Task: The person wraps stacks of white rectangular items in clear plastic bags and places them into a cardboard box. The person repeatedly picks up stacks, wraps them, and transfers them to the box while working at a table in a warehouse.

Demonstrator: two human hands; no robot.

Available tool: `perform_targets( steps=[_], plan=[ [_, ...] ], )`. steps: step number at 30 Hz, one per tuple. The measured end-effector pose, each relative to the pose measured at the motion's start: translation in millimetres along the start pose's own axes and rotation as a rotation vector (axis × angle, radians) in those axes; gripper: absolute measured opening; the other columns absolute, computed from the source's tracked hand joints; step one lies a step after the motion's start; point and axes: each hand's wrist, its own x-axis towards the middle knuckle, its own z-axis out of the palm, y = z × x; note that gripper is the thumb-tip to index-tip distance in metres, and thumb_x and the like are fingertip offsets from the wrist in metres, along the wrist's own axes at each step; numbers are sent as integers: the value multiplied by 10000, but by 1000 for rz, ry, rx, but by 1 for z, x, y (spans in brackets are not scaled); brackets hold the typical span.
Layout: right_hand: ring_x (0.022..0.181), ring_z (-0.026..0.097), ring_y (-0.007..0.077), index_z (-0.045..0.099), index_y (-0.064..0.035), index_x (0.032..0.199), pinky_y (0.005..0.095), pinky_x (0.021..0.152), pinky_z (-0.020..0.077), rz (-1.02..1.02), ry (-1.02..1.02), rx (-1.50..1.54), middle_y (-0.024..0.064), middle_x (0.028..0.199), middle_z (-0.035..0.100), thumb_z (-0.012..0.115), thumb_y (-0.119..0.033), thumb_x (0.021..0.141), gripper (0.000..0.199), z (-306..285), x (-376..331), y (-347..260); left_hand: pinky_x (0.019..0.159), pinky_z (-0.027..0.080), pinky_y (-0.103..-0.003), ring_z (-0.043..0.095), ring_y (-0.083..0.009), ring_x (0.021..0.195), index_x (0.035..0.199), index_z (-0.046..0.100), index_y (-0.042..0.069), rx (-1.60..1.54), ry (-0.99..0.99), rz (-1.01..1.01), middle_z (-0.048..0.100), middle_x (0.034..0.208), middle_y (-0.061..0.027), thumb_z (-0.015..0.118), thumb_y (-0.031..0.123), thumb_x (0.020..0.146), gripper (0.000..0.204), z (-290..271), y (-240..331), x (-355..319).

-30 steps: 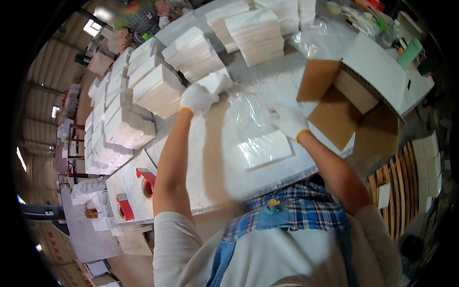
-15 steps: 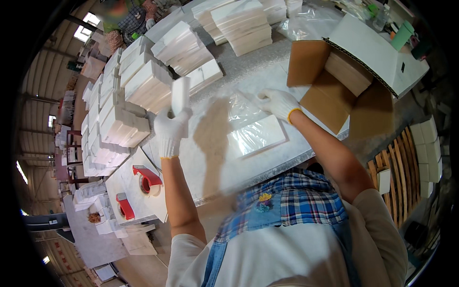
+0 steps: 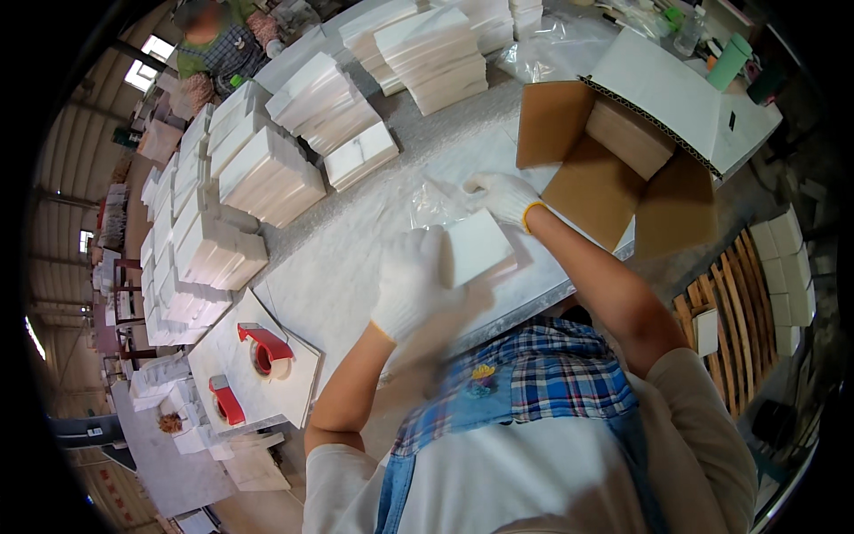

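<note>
My left hand (image 3: 407, 278), in a white knitted glove, is closed on the left end of a white marble-look tile (image 3: 480, 245), which lies flat over the near part of the table. Part of the hand is smeared by motion. Just beyond the tile is a crumpled clear plastic bag (image 3: 431, 205). My right hand (image 3: 507, 198), gloved in white with a yellow cuff, is bent at the bag's edge beyond the tile's right corner, its fingers curled in on the plastic. The fingertips' exact hold is small and partly hidden.
Stacks of white tiles (image 3: 271, 178) line the table's left and far sides. An open cardboard box (image 3: 596, 182) stands at the right, with tiles inside. Two red tape dispensers (image 3: 265, 349) lie on a board at left. A co-worker (image 3: 222, 49) stands at the far left.
My left hand has brought its tile from beside the stacks rightward and nearer, down onto the bagged tile's spot. The right hand has stayed by the plastic. The whole view has shifted slightly.
</note>
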Motion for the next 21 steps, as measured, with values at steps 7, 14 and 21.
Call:
perform_targets(
  steps=[7,14,21],
  plan=[
    [1116,706,315,662,-100,1380,409,979,537,28,-60,117,171,1276,728,679,-472,883,621,-2,4,2,961,503,-496,615,-410,1066,1336,572,32,32,-29,83,644,1181,-198,869,387,607,864,13,1,7],
    [1035,712,293,663,-64,1366,393,926,550,46,-80,120,165,1226,745,700,-486,881,644,-12,-6,-18,945,517,-495,614,-415,1086,1279,583,6,-18,-93,36,636,1165,-212,873,482,633,853,7,1,7],
    [1086,723,327,682,-43,1338,444,953,550,-72,-41,-89,180,1208,749,740,-503,833,685,-3,13,-25,1042,516,-469,615,-407,1270,1506,484,3,-287,184,-257,615,1377,-272,815,491,780,935,24,-21,3]
  ],
)
